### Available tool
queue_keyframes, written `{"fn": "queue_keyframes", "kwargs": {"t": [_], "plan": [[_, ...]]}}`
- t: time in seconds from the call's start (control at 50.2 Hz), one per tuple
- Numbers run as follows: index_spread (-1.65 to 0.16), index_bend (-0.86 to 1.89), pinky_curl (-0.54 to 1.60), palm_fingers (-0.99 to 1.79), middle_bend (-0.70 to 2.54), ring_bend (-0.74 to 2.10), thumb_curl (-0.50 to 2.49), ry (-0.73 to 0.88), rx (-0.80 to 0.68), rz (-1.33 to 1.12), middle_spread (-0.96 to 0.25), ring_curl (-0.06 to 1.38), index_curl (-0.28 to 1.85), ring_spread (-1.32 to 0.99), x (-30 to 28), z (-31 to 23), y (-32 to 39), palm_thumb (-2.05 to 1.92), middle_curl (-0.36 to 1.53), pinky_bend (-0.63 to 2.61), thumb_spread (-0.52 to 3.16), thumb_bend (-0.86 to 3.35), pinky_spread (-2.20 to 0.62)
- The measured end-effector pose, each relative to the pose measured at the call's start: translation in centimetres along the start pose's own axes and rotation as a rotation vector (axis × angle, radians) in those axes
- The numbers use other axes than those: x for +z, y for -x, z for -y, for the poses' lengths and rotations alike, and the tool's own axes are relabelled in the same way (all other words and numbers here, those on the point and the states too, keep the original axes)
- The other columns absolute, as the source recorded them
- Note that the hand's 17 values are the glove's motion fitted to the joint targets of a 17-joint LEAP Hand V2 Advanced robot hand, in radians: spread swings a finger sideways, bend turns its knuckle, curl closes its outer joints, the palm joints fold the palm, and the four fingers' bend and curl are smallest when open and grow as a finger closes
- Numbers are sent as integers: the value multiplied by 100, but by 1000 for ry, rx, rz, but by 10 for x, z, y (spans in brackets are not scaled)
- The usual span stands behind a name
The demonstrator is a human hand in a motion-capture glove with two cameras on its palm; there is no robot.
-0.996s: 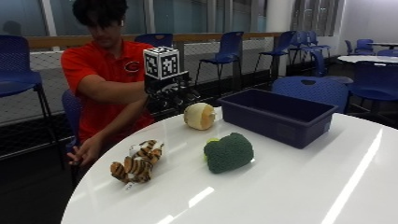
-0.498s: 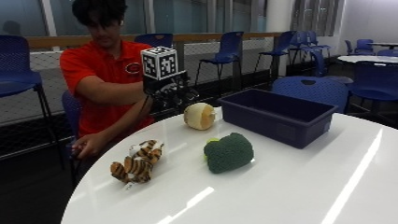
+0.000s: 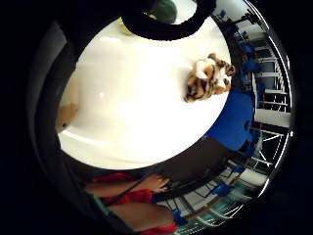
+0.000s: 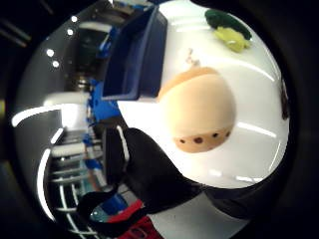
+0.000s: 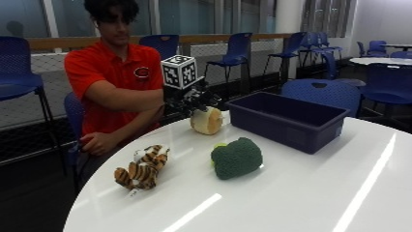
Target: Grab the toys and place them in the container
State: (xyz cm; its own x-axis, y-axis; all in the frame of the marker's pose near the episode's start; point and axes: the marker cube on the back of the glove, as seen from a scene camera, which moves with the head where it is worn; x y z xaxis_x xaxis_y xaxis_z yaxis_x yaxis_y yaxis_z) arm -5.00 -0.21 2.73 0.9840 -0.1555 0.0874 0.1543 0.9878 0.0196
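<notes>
Nearest the table's [image 5: 309,193] left edge lies the tiger toy [image 5: 141,168], mid-table the green broccoli toy [image 5: 237,157], while the gloved right hand [image 5: 192,100] hovers over the round cream toy [image 5: 206,121] by the empty blue container [image 5: 286,120] at the far edge, fingers seemingly spread, so lowering and closing comes next.

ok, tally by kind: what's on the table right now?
Plush toys: 3, namely tiger, green broccoli and round tan toy
Containers: 1, the blue bin, nothing visible inside from this angle
Total: 4
The gloved right hand is just above the tan toy; none binned yet.
</notes>
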Motion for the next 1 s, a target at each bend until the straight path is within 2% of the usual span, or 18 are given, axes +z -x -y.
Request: {"fn": "queue_keyframes", "kwargs": {"t": [0.299, 0.638, 0.737, 0.897, 0.916, 0.976, 0.996], "plan": [[-29, 10, 34, -18, 13, 18, 9, 113, -31, -77, -5, 17, 21, -1, 46, 16, 50, -16, 22, 81, 97, -11, 6], [-26, 7, 43, -23, 9, 18, 16, 222, 11, -198, -1, 18, 16, 2, 90, 23, 56, -3, 18, 120, 100, -4, 8], [-27, 9, 44, -15, 9, 29, 20, 257, 15, -207, 0, 22, 15, 3, 91, 25, 51, 4, 17, 126, 105, 0, 5], [-31, 14, 41, 0, 18, 51, 25, 262, 35, -221, -4, 28, 17, -1, 86, 28, 41, 10, 18, 116, 115, 1, -4], [-33, 13, 41, 15, 23, 56, 26, 248, 36, -225, -6, 30, 17, -4, 85, 28, 40, 14, 20, 117, 118, 3, -12], [-35, 13, 38, 22, 22, 60, 28, 200, 38, -235, -9, 29, 16, -9, 85, 28, 41, 18, 20, 117, 123, 5, -19], [-35, 15, 38, 33, 23, 66, 29, 182, 37, -239, -11, 32, 17, -13, 84, 27, 41, 21, 21, 117, 125, 6, -24]]}}
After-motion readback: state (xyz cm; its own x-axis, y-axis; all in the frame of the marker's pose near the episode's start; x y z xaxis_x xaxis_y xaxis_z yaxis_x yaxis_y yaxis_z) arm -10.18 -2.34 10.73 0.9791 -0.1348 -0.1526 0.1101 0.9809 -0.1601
